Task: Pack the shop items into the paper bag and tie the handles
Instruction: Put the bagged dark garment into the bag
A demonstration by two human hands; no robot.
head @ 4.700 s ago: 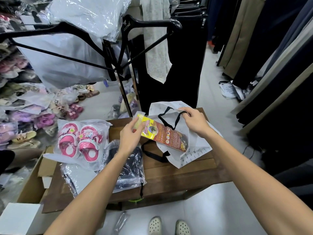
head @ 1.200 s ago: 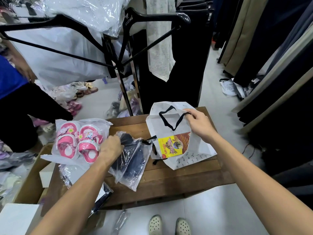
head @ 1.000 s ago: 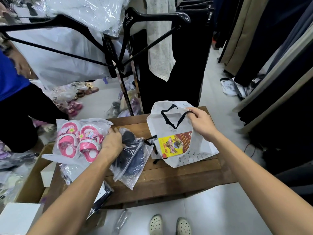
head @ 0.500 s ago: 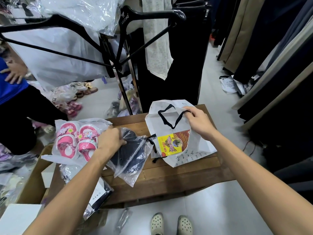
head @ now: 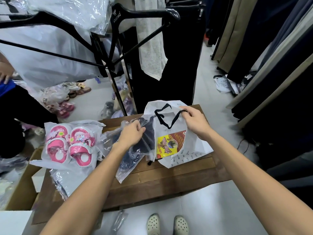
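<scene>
**A:** Where is the paper bag?

**B:** The white paper bag (head: 194, 143) lies on the wooden table (head: 169, 180), at its far right part, mouth turned toward me and to the left. My right hand (head: 194, 122) holds its upper edge, fingers curled round the paper and the black handle (head: 165, 119) there, keeping the mouth lifted.

**A:** Anything in it?

**B:** 1 yellow and red packet (head: 171, 143) shows inside the mouth, flat against the lower wall of the bag.

**A:** And your other hand?

**B:** My left hand (head: 132, 134) is just left of the bag, fingers closed on a clear plastic pouch with dark clothing (head: 135, 150) in it. The pouch's far end touches the bag's open edge; I cannot tell whether any of it is inside. Its near end hangs over the table toward me.

**A:** What else is near the bag?

**B:** Left of the bag, beyond the pouch, 2 pink child's sandals (head: 71, 143) sit in a clear wrapper on the table's left part. Under them lies another clear-wrapped packet (head: 62, 182). Further left of the bag, off the table, is a cardboard box (head: 23, 187). Behind the bag stands a rack with black hangers (head: 144, 16) and wrapped garments. Right of the bag, dark clothes (head: 271, 65) hang in a row. Near side of the bag, below the table edge, my 2 pale clogs (head: 167, 224) are on the floor.
</scene>
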